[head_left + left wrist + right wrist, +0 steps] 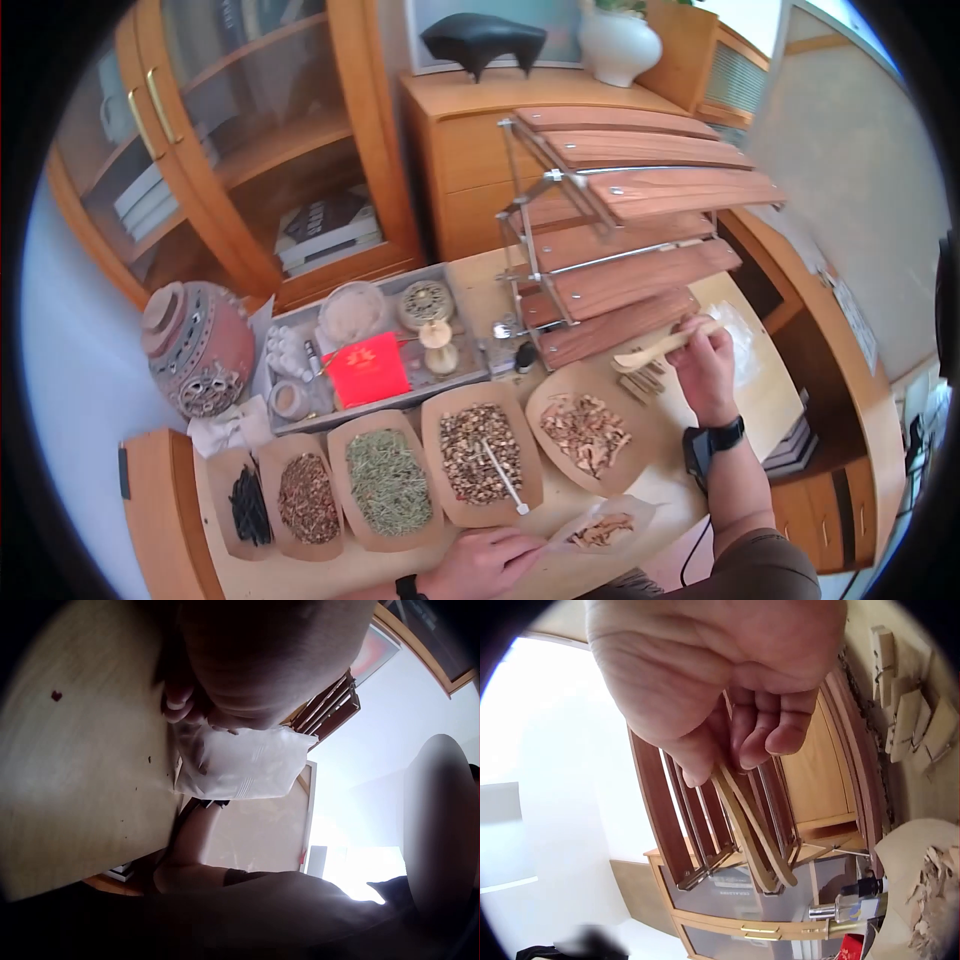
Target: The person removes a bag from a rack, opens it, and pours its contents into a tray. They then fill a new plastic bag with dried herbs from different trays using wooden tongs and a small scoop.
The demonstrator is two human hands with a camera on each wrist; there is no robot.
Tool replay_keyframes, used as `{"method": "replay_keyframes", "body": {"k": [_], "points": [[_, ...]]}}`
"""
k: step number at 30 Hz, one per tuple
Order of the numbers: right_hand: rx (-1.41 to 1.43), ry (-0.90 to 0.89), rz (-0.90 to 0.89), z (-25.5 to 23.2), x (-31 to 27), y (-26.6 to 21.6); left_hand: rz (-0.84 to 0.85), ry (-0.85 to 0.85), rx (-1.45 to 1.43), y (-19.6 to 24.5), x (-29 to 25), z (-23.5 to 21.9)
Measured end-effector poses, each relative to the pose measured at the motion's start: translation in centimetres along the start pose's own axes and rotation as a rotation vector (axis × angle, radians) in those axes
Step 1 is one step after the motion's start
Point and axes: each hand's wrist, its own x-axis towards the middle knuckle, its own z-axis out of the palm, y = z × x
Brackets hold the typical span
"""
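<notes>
My right hand (705, 365) holds a pair of wooden tongs (655, 352), raised over the right side of the table. In the right wrist view the two tong arms (742, 821) point away from the thumb and fingers, their tips close together. My left hand (485, 562) lies low at the table's front edge, its fingertips at the side of a clear plastic bag (247, 769). Brown dried slices (603, 530) show inside this bag. Between the hands stands a paper tray (545, 400) of similar light-brown pieces (588, 435). Wooden clothespins (640, 383) lie below the tongs.
More paper trays line the front with a seed-like mix (470, 455), green dried stems (385, 480), reddish bits (308, 500) and black strips (250, 507). A white spoon (503, 478) lies in one. Behind rise a wooden tiered rack (610, 240), a grey tray (450, 375) and a red packet (368, 370).
</notes>
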Motion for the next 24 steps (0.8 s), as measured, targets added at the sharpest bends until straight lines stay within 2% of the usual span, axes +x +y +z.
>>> {"method": "replay_keyframes", "body": {"k": [2, 4, 6, 8, 9, 12, 13, 15, 19, 22, 24], "points": [[0.011, 0.019, -0.035, -0.2, 0.4, -0.5, -0.061, -0.005, -0.014, 0.4, 0.0, -0.3], [0.001, -0.001, -0.069, -1.3, 0.8, -0.3, -0.034, -0.035, 0.055, -0.4, -0.4, 0.1], [0.022, 0.057, -0.119, -0.4, 1.1, -0.9, 0.000, -0.051, 0.128, -0.6, -0.1, 0.2], [-0.048, 0.156, -0.051, 0.2, 0.6, -1.9, 0.024, 0.017, 0.074, 0.0, 0.2, 0.2], [-0.115, 0.143, -0.057, 0.4, 0.0, -2.9, 0.036, 0.005, 0.075, 0.0, 0.4, 0.1], [-0.169, 0.115, -0.047, 0.8, -4.2, -6.3, -0.036, -0.033, 0.094, -0.2, -0.4, 0.2], [-0.219, 0.152, -0.066, 1.0, -6.1, -7.0, -0.040, -0.029, 0.089, -0.4, -0.3, 0.2], [-0.134, 0.234, -0.070, 1.1, -10.4, -7.5, -0.025, -0.022, 0.096, 0.1, 0.0, 0.0], [0.007, 0.358, -0.026, 1.4, -17.6, -5.4, 0.015, -0.031, 0.121, -0.7, -0.2, 0.3], [0.085, 0.451, 0.078, 2.8, -19.9, -3.8, 0.063, -0.007, 0.148, -0.5, -0.3, 0.5], [0.083, 0.414, 0.062, 3.3, -20.7, -3.4, 0.098, 0.013, 0.188, 0.2, -0.3, 0.5]]}}
